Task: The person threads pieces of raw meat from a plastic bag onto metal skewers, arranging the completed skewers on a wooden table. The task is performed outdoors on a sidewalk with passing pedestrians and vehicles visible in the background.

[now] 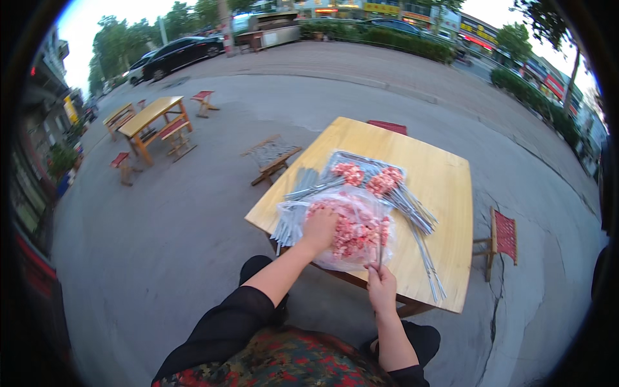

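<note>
My left hand [321, 228] reaches into a heap of small raw meat pieces [355, 237] on a clear plastic bag [333, 263]; its fingertips are partly lost in the meat. In my right hand [382, 286], at the table's near edge, is a flat metal skewer [380, 256] pointing away from me. Meat pieces [385, 231] appear along its upper part. Beyond the bag, a metal tray [370, 158] carries two clusters of loaded skewers, the left meat cluster [349, 173] and the right meat cluster [384, 181]. Bare metal skewers [286, 232] lie left of the bag.
Skewer handles [413, 210] fan over the wooden table [447, 193], and a few skewers [428, 266] point toward its near right corner. Folding stools stand at the right [504, 238], left [272, 156] and far side [388, 126]. Another wooden table [154, 115] stands farther left.
</note>
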The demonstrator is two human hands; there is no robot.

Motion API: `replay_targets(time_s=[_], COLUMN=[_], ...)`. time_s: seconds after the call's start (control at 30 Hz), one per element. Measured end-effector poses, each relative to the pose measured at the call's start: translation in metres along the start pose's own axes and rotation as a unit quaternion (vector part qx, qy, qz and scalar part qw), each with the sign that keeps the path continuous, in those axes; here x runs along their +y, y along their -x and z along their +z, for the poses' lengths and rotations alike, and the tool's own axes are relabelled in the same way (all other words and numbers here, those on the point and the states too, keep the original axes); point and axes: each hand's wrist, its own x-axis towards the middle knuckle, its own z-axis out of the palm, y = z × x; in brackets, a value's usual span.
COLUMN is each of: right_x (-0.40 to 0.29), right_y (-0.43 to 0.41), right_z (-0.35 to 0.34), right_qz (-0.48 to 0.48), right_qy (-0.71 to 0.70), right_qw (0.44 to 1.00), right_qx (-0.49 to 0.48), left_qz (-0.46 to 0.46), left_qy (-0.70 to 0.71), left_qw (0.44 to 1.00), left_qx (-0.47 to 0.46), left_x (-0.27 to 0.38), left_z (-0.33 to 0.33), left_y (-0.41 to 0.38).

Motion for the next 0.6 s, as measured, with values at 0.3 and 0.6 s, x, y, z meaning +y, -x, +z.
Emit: replay_targets(time_s=[0.3, 0.6], right_x=[-0.022, -0.003], right_y=[0.010, -0.001], right_z=[-0.002, -0.001], right_qz=[0.031, -0.022], right_qy=[-0.106, 0.007], right_qw=[0.993, 1.000], right_qx=[-0.036, -0.013], left_qz=[-0.246, -0.395], left_qy=[0.360, 0.592], left_qw=[0.893, 0.702], left_qx=[0.110, 0.034], left_x=[-0.015, -0.043], left_z=[0.020, -0.004], left_y=[0.014, 0.027])
